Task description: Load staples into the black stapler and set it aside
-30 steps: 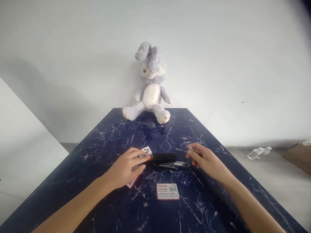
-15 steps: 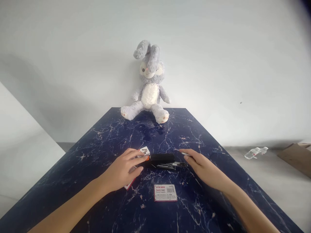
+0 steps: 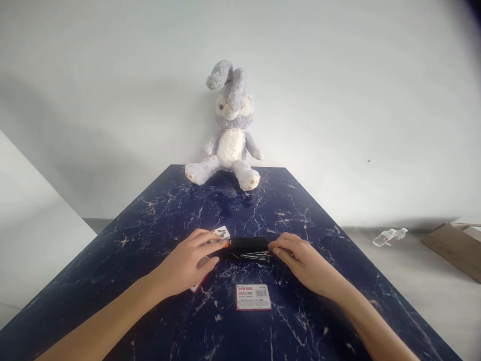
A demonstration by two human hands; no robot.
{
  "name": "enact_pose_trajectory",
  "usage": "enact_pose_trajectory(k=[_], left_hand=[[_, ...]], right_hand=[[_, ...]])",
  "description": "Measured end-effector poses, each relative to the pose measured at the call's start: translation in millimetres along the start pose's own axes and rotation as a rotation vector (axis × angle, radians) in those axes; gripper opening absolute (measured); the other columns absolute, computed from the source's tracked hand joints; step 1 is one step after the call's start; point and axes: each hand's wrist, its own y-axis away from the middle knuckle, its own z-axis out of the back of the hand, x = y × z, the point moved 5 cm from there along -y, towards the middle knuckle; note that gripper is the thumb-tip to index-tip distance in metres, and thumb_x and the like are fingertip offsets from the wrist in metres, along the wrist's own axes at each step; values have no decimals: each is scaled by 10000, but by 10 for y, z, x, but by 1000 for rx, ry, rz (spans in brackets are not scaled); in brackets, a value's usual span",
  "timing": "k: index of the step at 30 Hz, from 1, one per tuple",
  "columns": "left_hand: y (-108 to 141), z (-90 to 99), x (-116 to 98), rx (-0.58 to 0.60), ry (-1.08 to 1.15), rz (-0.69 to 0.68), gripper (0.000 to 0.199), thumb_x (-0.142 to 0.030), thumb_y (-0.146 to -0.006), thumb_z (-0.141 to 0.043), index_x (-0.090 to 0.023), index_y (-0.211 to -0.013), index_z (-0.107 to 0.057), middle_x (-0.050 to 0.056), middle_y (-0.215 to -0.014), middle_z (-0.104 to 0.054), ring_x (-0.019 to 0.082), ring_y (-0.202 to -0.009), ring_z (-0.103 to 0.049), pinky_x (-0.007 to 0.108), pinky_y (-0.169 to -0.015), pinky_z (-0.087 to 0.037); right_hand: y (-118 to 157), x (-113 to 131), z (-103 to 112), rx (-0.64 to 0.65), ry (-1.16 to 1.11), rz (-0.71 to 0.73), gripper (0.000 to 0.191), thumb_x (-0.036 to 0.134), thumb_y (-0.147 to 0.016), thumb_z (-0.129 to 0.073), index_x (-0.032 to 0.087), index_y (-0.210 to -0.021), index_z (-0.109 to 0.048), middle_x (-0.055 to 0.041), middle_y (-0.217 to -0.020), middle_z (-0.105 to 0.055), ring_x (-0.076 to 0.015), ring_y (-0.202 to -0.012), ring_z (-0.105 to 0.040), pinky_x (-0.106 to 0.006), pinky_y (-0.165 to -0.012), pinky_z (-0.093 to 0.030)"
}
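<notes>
A black stapler with an orange part at its left end and bare metal parts along its near side (image 3: 248, 245) lies crosswise on the dark blue desk with white marble veining (image 3: 221, 321), between the two hands. The left hand (image 3: 184, 263) is partly open, palm down, its fingertips at the orange part and its thumb apart from them, nearer; how firmly it grips cannot be told. The right hand (image 3: 310, 263) has its thumb and fingers drawn close together at the stapler's right end, but whatever lies between them is hidden.

A white box with red edges and a dark picture (image 3: 221, 232) lies slantwise, partly covered by the left hand. A small flat white pack with red print, marked 24/6 (image 3: 253, 297), lies on the near side of the stapler, apart from it. At the desk's far edge sits a grey plush rabbit with a white belly (image 3: 230, 145). On the floor to the right are clear plastic bottles (image 3: 385, 237) and a brown cardboard box (image 3: 453, 250).
</notes>
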Motion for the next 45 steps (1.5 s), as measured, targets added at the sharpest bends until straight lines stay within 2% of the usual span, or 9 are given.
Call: enact_pose_trajectory(k=[7, 12, 25, 31, 34, 36, 40, 42, 45], left_hand=[[1, 4, 3, 12, 2, 17, 421, -306, -1002, -471, -366, -1418, -477, 11, -1418, -528, 267, -1317, -412, 499, -1018, -499], [3, -3, 6, -1, 4, 5, 427, -300, -995, -485, -364, -1416, -480, 11, -1410, -535, 263, -1315, -416, 492, -1026, -496], [-1, 15, -17, -37, 19, -18, 440, -280, -981, -507, -363, -1412, -490, 30, -1385, -558, 273, -1294, -449, 497, -1001, -514], [-2, 12, -10, -35, 30, -23, 435, -267, -975, -513, -357, -1400, -507, 36, -1374, -565, 276, -1289, -451, 493, -1003, -509], [-1, 11, -12, -27, 23, -16, 437, -264, -979, -504, -358, -1406, -500, 33, -1381, -559, 274, -1296, -441, 497, -1013, -502], [0, 7, -10, -18, 18, -4, 439, -273, -979, -504, -366, -1408, -495, 24, -1388, -554, 272, -1301, -437, 494, -1014, -503], [4, 2, -6, -7, 17, 9, 430, -285, -980, -504, -374, -1401, -500, 16, -1394, -548, 273, -1306, -433, 489, -1012, -507], [5, 2, -5, -2, 16, 8, 429, -285, -982, -501, -367, -1403, -498, 22, -1397, -544, 275, -1306, -431, 492, -1014, -503], [5, 5, -4, -5, 14, 2, 431, -281, -983, -498, -361, -1407, -495, 27, -1397, -544, 277, -1304, -430, 494, -1010, -504]], right_hand=[[4, -18, 40, -26, 11, -17, 252, 358, -995, -426, 302, -1077, -658, -17, -1078, -637, -190, -936, -607, -345, -808, -482], [40, -13, 102, 36, 56, -40, 169, 384, -920, -565, 307, -1027, -672, -10, -1047, -667, -203, -896, -619, -345, -761, -489], [25, 9, 141, -16, 15, -29, 193, 367, -931, -530, 283, -900, -702, -3, -988, -714, -203, -876, -650, -332, -766, -491], [11, -107, 163, -123, -239, -163, 330, 458, -960, -439, 270, -1189, -585, -42, -926, -717, -228, -840, -669, -358, -753, -511], [25, -206, 192, -115, -329, -236, 387, 495, -941, -464, 263, -1214, -610, -38, -941, -712, -222, -874, -663, -357, -806, -508], [46, -254, 221, -109, -312, -291, 440, 538, -900, -524, 270, -1233, -629, -28, -899, -706, -227, -851, -657, -365, -796, -506], [67, -234, 231, -89, -214, -307, 490, 586, -872, -547, 282, -1244, -645, 5, -691, -647, -212, -657, -623, -358, -660, -490], [59, -189, 211, -97, -181, -280, 452, 573, -887, -533, 291, -1217, -659, -8, -728, -678, -215, -656, -631, -351, -639, -488], [38, -126, 175, -129, -114, -231, 380, 534, -907, -523, 303, -1163, -683, -36, -883, -727, -234, -762, -664, -358, -689, -507]])
